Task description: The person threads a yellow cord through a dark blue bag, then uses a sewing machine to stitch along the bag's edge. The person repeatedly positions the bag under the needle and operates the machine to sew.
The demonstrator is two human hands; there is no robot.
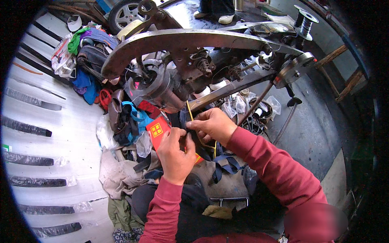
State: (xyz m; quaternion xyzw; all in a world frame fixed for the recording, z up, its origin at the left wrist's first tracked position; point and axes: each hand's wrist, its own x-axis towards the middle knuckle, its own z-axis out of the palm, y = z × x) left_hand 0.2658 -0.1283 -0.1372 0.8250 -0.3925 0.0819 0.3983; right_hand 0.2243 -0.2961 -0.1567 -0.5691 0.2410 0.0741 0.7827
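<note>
My left hand (176,156) is closed, its thumb and fingertips together at the edge of a dark fabric strip (196,141) with yellow along it; what exactly it pinches is partly hidden. My right hand (212,125) pinches the same strip just above and right of it. Behind my left hand lies a red packet (156,127) with yellow marking. Dark blue straps (223,166) hang below my right hand. Over both hands stands a worn metal machine (170,81) with a long curved arm, springs and a handwheel (293,71).
Piled bags (85,52) and clothes (123,170) are at left, beside a white board (73,154) with dark wrapped strips. Plastic bags and small parts (259,109) lie behind my right hand. A wire spool (304,26) tops the machine. Beyond stand a person's legs (210,10) and a wheel (121,16).
</note>
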